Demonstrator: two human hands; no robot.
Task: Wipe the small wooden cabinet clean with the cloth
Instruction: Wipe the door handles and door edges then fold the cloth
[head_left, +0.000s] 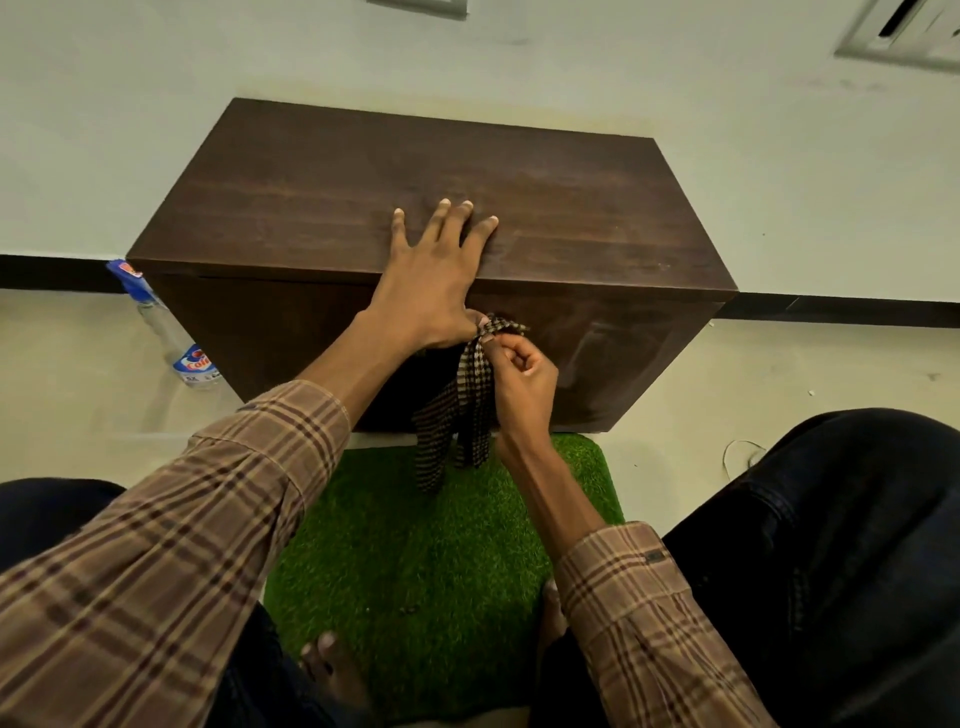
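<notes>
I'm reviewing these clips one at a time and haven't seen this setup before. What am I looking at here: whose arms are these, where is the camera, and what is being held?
There is no machine here. A person wears a wide-angle camera on the head, so this single picture looks forward and down at their own arms, in checked sleeves, and dark trousers.

In front of them a brown wooden cabinet stands on the floor against a pale wall. The left hand lies flat on the cabinet's top near its front edge, fingers straight. The right hand pinches a checked cloth, which hangs down in front of the cabinet's front face.

A green grass-like mat lies on the floor between the person's legs. A clear bottle with a blue label stands left of the cabinet.
</notes>
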